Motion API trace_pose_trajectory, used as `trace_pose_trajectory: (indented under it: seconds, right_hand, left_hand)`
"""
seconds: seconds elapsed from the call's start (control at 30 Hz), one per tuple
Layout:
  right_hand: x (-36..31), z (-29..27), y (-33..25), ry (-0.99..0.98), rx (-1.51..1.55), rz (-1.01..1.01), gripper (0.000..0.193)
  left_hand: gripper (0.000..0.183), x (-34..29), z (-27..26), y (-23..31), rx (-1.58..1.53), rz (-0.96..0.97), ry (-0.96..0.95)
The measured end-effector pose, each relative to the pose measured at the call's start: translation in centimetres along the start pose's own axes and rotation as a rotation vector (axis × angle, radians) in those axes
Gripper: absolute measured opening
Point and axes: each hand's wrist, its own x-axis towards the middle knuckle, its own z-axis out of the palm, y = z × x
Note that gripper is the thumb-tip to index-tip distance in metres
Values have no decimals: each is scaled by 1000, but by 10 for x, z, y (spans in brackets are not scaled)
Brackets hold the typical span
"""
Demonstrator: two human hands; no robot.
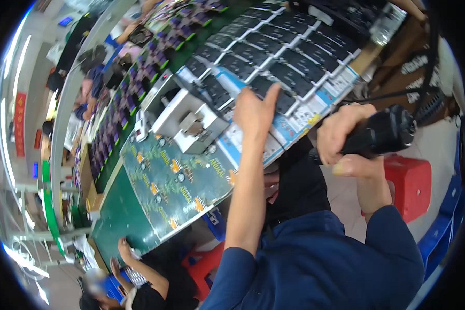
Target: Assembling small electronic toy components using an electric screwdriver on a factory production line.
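Observation:
My left hand (254,114) is over the near edge of a tray of black parts (292,77) set in rows between white dividers. Its thumb sticks out to the right, while the bent fingers meet a pointed blue and white piece (227,80) that slants up and leftward over the parts. Away from the table edge, on the right, my right hand (341,134) wraps round a black electric screwdriver (382,133), its thick end facing right. The working tip is hidden. Printed blue and white sheets (315,106) border the tray.
Left of the tray stands a white and metal fixture (188,124) on a patterned mat (175,175). A conveyor with purple pieces (134,88) runs behind. A red stool (408,186) is at right. Another person's hands (124,253) are at the lower left; a black coiled cord (430,107) hangs at right.

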Motion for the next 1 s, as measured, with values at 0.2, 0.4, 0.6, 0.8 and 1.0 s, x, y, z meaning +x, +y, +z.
trace_pose_trajectory:
  seconds: [0.2,0.4,0.6,0.8,1.0]
  right_hand:
    - [-16,-16,12,-21,83,-49,25]
    - [-3,-10,29,-29,131,-39,25]
    - [25,74,68,-46,89,160,18]
    - [28,145,102,-78,-56,313,12]
    - [28,164,105,-155,-209,356,23]
  left_hand:
    - [79,-21,13,14,-333,-159,-74]
    - [67,-58,-15,-19,-736,-26,141]
    - [27,-128,-122,-128,-1791,-356,-104]
    - [24,-147,-123,-140,-1764,-339,-57]
    - [33,-155,-132,-132,-1716,-230,-78]
